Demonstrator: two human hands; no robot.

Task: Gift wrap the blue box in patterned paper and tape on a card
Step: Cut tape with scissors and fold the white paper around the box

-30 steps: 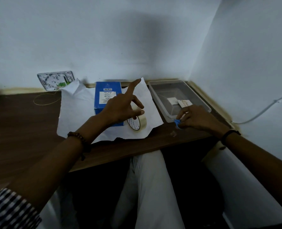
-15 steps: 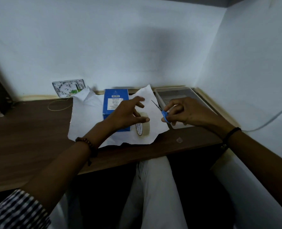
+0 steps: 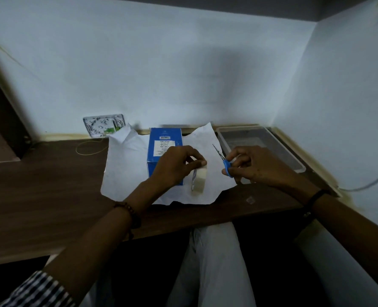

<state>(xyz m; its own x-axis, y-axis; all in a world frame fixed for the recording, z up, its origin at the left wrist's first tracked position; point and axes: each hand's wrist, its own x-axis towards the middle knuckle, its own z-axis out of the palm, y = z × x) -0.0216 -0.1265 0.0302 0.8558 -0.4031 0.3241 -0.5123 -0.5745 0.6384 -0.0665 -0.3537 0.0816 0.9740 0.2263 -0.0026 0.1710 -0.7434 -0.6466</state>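
Observation:
The blue box [image 3: 164, 145] lies on a sheet of white-side-up wrapping paper [image 3: 126, 171] spread on the dark wooden desk [image 3: 39, 196]. My left hand [image 3: 175, 167] pinches the top of a roll of clear tape [image 3: 198, 180], which stands on edge on the paper just right of the box. My right hand [image 3: 253, 165] grips small blue-handled scissors [image 3: 224, 161], blades pointing up and away over the paper's right side. No card is visible.
A clear plastic tray [image 3: 294, 160] sits at the right against the wall corner. A patterned packet [image 3: 102, 127] leans on the back wall, a loop of thin string [image 3: 90, 148] beside it. My legs are under the desk's front edge.
My right hand lifted the scissors from the desk by the tray and brought them over the paper. My left hand closed on the tape roll and stood it on edge.

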